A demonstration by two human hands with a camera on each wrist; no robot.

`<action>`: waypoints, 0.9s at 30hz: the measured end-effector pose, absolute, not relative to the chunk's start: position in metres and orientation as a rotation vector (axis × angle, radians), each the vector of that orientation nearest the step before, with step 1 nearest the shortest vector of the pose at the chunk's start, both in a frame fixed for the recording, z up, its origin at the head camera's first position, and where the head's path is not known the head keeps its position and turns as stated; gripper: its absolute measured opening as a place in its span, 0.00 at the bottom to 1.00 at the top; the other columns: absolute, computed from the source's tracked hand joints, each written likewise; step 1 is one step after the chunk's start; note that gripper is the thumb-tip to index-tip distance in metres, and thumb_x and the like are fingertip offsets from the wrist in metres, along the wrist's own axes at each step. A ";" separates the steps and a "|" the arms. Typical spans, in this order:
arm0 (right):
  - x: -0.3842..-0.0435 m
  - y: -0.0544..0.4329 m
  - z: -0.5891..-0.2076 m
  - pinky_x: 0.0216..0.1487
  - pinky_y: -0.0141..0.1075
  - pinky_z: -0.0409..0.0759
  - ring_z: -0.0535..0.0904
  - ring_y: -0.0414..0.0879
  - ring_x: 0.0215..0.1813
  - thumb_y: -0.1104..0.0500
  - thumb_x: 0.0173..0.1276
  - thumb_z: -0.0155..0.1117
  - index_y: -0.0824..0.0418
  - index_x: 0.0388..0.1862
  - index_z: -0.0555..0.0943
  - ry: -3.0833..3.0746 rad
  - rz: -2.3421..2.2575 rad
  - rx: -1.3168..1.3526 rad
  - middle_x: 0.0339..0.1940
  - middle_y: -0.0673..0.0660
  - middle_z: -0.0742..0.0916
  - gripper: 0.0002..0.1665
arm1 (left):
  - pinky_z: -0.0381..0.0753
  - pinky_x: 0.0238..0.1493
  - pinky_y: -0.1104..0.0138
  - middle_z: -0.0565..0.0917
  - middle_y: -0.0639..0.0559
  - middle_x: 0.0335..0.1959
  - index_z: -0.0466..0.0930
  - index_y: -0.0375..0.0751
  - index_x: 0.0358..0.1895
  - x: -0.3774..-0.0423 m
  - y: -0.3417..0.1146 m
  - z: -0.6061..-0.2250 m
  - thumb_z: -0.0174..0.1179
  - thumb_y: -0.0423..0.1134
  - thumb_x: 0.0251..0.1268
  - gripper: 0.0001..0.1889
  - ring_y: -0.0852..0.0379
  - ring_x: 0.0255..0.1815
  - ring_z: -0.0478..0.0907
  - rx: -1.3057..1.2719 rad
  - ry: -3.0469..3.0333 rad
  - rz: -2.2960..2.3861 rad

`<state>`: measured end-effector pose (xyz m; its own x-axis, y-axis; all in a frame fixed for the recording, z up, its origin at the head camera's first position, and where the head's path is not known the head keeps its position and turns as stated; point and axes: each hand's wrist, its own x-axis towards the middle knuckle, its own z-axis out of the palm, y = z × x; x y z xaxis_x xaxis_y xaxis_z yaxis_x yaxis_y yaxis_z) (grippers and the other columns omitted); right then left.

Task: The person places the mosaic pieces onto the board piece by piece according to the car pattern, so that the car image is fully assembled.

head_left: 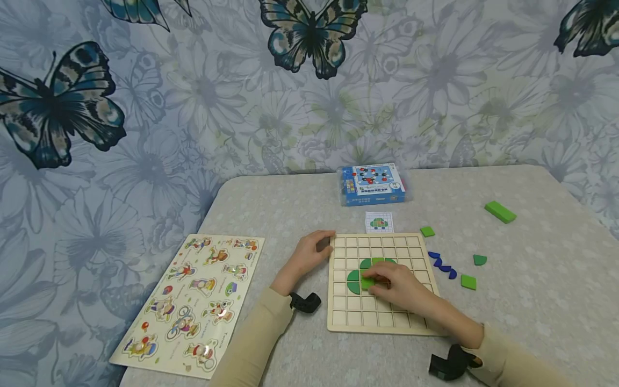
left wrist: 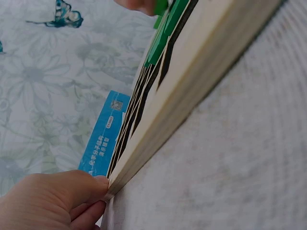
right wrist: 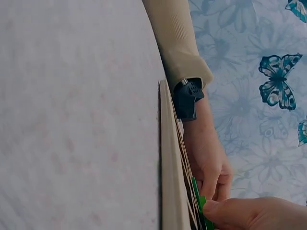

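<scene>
A wooden grid board (head_left: 348, 317) lies on the table. Dark green curved pieces (head_left: 354, 282) and a light green piece (head_left: 378, 260) are set on its upper middle squares. My right hand (head_left: 403, 285) is over the board, pinching a light green square block (head_left: 367, 283) between thumb and fingers beside the dark green pieces. At the board's far left corner, my left hand (head_left: 307, 255) holds the edge; the left wrist view has its thumb and curled fingers (left wrist: 88, 215) right at that corner. My right hand partly covers the pieces behind it.
A small pattern card (head_left: 379, 222) lies behind the board, and a blue box (head_left: 372, 185) farther back. Blue pieces (head_left: 445, 268), green squares (head_left: 468, 282), a dark green piece (head_left: 480, 260) and a long green block (head_left: 500, 212) are at right. A picture board (head_left: 193, 306) lies left.
</scene>
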<state>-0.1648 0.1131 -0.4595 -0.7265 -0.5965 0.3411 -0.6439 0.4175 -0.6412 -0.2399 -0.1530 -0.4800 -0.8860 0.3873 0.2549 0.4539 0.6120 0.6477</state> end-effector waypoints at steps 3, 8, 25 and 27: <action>-0.164 0.112 -0.463 0.40 0.33 0.81 0.80 0.42 0.42 0.63 0.59 0.70 0.59 0.48 0.83 -2.578 1.159 1.162 0.44 0.51 0.83 0.17 | 0.70 0.62 0.61 0.75 0.46 0.60 0.73 0.40 0.63 -0.240 -0.154 -0.480 0.58 0.36 0.67 0.21 0.49 0.62 0.70 -0.716 -2.744 -1.130; -0.161 0.111 -0.462 0.42 0.34 0.81 0.79 0.42 0.44 0.63 0.58 0.71 0.58 0.47 0.83 -2.585 1.081 1.176 0.45 0.51 0.83 0.17 | 0.70 0.61 0.62 0.75 0.45 0.59 0.73 0.39 0.63 -0.238 -0.153 -0.479 0.58 0.36 0.67 0.21 0.50 0.62 0.70 -0.706 -2.751 -1.139; -0.168 0.129 -0.434 0.40 0.40 0.83 0.81 0.46 0.43 0.61 0.60 0.70 0.59 0.47 0.85 -2.549 1.182 1.107 0.44 0.50 0.86 0.15 | 0.71 0.61 0.60 0.75 0.44 0.60 0.73 0.39 0.63 -0.237 -0.153 -0.476 0.58 0.36 0.66 0.22 0.49 0.62 0.70 -0.704 -2.748 -1.155; -0.175 0.141 -0.425 0.41 0.44 0.83 0.81 0.48 0.43 0.60 0.60 0.70 0.59 0.48 0.84 -2.557 1.221 1.009 0.45 0.50 0.85 0.16 | 0.71 0.61 0.60 0.75 0.44 0.60 0.73 0.39 0.63 -0.237 -0.153 -0.477 0.58 0.36 0.67 0.22 0.49 0.62 0.70 -0.709 -2.749 -1.159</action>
